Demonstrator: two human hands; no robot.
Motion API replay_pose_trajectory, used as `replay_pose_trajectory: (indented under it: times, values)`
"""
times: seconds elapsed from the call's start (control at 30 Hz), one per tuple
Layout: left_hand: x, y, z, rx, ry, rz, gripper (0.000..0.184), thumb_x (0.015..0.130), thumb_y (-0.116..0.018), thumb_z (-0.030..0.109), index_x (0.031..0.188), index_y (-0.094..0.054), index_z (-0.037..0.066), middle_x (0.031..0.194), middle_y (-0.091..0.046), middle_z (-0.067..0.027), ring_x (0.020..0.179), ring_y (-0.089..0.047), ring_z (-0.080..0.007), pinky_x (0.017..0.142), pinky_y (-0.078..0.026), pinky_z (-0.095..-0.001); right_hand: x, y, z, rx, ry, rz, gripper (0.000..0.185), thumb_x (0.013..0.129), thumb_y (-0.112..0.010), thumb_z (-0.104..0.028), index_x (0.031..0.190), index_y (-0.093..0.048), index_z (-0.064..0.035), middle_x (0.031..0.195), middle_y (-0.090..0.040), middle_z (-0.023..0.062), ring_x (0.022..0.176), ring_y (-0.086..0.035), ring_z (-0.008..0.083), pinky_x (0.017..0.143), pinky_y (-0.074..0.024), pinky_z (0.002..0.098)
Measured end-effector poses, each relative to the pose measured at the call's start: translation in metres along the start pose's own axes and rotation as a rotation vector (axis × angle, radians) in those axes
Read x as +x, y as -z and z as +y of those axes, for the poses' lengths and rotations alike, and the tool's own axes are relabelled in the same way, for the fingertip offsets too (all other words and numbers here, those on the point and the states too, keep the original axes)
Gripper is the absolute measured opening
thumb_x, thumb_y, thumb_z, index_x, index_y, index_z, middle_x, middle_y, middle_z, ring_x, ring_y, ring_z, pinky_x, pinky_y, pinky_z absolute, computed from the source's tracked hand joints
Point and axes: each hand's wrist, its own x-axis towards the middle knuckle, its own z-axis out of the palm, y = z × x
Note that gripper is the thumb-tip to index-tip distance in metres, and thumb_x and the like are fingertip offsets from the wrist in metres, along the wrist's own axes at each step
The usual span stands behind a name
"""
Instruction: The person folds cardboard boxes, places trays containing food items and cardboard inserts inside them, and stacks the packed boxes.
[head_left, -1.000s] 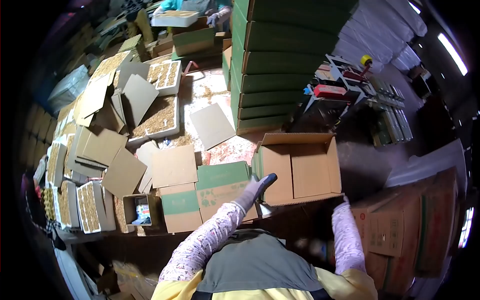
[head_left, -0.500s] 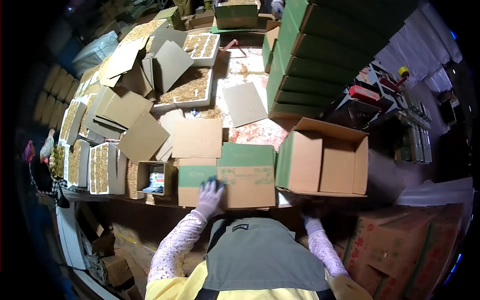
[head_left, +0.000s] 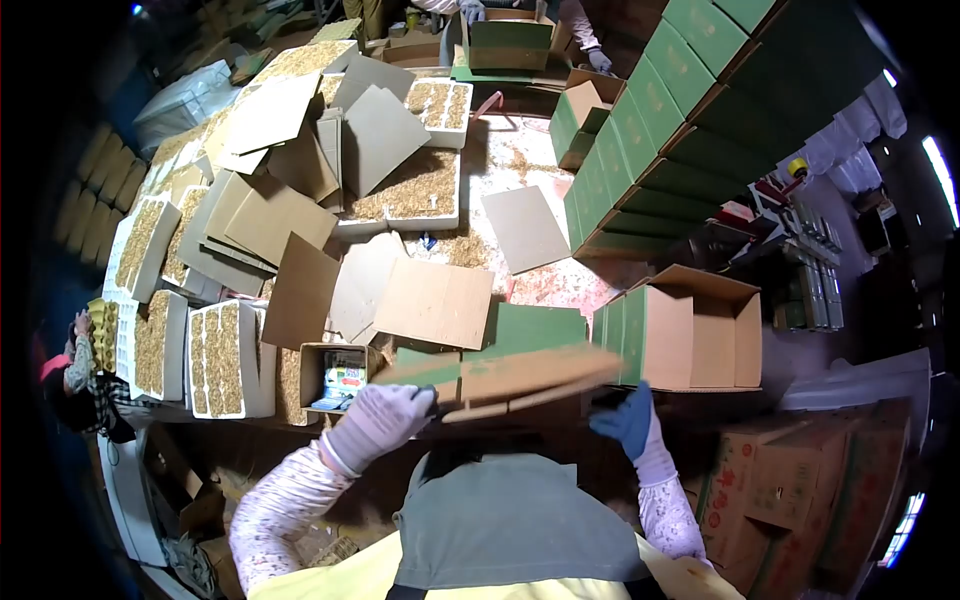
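Both hands wear pale gloves, with blue showing on the palm and fingers. My left hand (head_left: pixel 385 425) is closed on the left part of a flattened green-and-brown carton (head_left: pixel 535 372), whose near edge is raised off the table and slightly blurred. My right hand (head_left: pixel 628 422) is beside the carton's right end, fingers apart, holding nothing I can see. An open carton (head_left: pixel 680 335) stands on its side to the right, its inside facing me. Loose cardboard sheets (head_left: pixel 435 302) lie just beyond the flattened carton. Left of it is a small box (head_left: pixel 312 385) with printed packets inside.
Stacked green cartons (head_left: pixel 660 125) rise at the right back. White foam trays (head_left: pixel 225 360) filled with straw-coloured material line the left. Across the table, another person's gloved hands (head_left: pixel 598 60) are near a green carton (head_left: pixel 510 45). Large printed boxes (head_left: pixel 780 485) stand low at right.
My left hand has taken hold of the flattened carton and tilted its near edge up. My right hand has risen towards its right end. Another person's hands have appeared at the far side.
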Motion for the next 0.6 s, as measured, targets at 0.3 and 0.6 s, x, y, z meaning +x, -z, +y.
replay_pose_trajectory:
  times: [0.3,0.6]
  values:
    - [0.056,0.015,-0.019,-0.011,0.431,-0.132,0.035,0.091,-0.058,0.043,0.088,-0.073,0.012,0.085,-0.072,-0.0129,0.080,-0.070,-0.0318,0.069,-0.054,-0.0446,0.022,-0.098,-0.049,-0.381,0.653,-0.048,0.036,0.080,-0.080,-0.020,0.065,-0.048,-0.0108,0.060,-0.046,-0.0054,0.052,-0.041,0.0056,0.048,-0.0363,0.0249]
    - [0.105,-0.082,0.011,0.183,-0.164,0.117,0.026,0.089,-0.057,0.023,0.113,-0.066,0.017,0.121,-0.063,-0.0093,0.108,-0.062,-0.0269,0.094,-0.050,-0.0438,0.035,-0.092,-0.046,-1.468,1.277,-1.008,0.013,0.088,-0.058,-0.018,0.095,-0.065,-0.0106,0.115,-0.061,0.0126,0.107,-0.060,0.0327,0.093,-0.0484,0.0450]
